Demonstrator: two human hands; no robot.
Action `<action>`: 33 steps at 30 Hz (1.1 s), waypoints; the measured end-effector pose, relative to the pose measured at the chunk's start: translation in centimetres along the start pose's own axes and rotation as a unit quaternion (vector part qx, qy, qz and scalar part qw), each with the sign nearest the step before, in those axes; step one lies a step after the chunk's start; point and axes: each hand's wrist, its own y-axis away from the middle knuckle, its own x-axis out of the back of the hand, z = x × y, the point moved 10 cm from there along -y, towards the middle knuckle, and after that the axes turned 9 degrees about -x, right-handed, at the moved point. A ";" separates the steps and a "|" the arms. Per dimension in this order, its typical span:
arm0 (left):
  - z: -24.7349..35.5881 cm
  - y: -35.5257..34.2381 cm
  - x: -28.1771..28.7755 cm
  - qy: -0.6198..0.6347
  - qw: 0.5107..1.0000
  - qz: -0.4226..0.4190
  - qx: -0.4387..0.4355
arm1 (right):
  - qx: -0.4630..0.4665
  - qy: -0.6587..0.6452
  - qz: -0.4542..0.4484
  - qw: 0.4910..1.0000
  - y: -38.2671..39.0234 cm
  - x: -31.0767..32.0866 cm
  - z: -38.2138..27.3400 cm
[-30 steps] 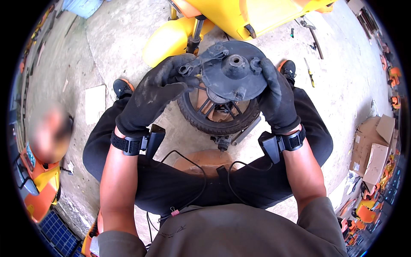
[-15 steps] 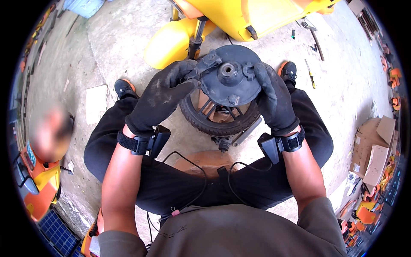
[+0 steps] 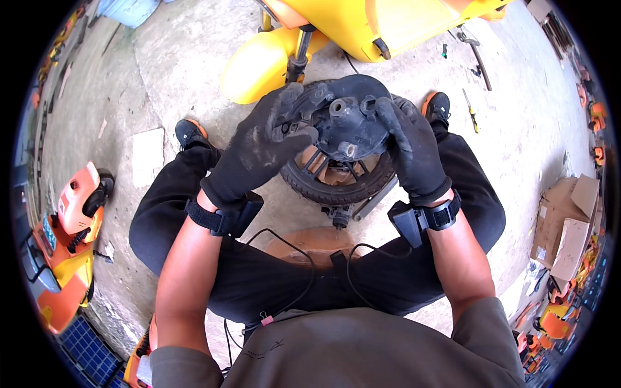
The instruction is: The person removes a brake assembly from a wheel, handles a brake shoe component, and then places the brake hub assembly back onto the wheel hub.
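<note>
Between my gloved hands is a round black brake plate (image 3: pixel 349 139), with a raised hub in its middle and small bosses around it. It is tilted above a spoked wheel with a black tyre (image 3: pixel 333 191). My left hand (image 3: pixel 262 142) is closed at the plate's left side, its thumb and fingers around the brake lever there; the fingertips are partly hidden. On the right rim, my right hand (image 3: pixel 414 142) grips the plate, thumb on top and fingers behind.
A yellow scooter body with a front fork (image 3: pixel 299 55) and yellow mudguard (image 3: pixel 259 68) stands ahead. A screwdriver (image 3: pixel 473 116) and a hammer-like tool (image 3: pixel 477 58) lie right on the concrete. Cardboard boxes (image 3: pixel 563 216) stand farther right; an orange scooter (image 3: pixel 74 226) is left.
The brake plate has tipped and turned a little, its hub moving slightly left. My left hand has shifted right, with its fingers rising over the plate's left side.
</note>
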 end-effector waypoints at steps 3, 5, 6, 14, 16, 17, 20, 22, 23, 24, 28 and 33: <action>1.6 0.2 -2.3 -0.144 0.987 -0.037 -0.062 | -0.138 -0.180 -0.008 0.974 -0.2 -1.5 2.9; 1.5 0.5 -4.3 -0.202 0.976 -0.034 -0.079 | -0.117 -0.160 0.003 0.980 -0.4 -2.1 3.6; 1.0 0.9 -5.4 -0.209 0.975 -0.016 -0.075 | -0.133 -0.121 0.002 0.984 -0.3 -2.2 4.1; -3.5 1.5 -4.8 0.109 0.994 0.003 0.005 | -0.127 -0.075 -0.086 0.985 -1.0 -3.7 3.2; -5.0 2.5 -3.5 0.194 0.978 0.033 0.069 | -0.190 -0.105 -0.078 0.973 -0.5 -2.4 1.4; -5.0 2.6 -2.9 0.214 0.975 0.026 0.060 | -0.159 -0.073 -0.028 0.984 -0.7 -0.5 1.0; -3.2 1.7 -1.6 0.084 0.996 0.025 -0.016 | -0.090 0.008 0.074 0.993 -1.0 3.2 0.3; -3.2 2.7 -1.4 -0.138 0.980 -0.048 -0.135 | -0.087 0.039 0.073 0.993 -0.9 3.1 0.8; -3.1 2.8 -1.7 -0.158 0.971 -0.069 -0.168 | -0.083 0.107 0.050 0.990 -0.7 2.4 0.7; -3.8 2.9 -1.5 -0.139 0.977 -0.069 -0.150 | -0.060 0.123 0.042 0.990 -0.5 1.8 0.2; -8.0 3.2 -1.8 0.146 0.987 -0.022 0.061 | 0.019 0.161 0.011 0.987 -0.2 -0.2 -1.3; -3.9 3.2 -3.4 -0.114 0.969 -0.161 -0.145 | 0.121 0.320 0.018 0.940 0.5 -1.8 -2.6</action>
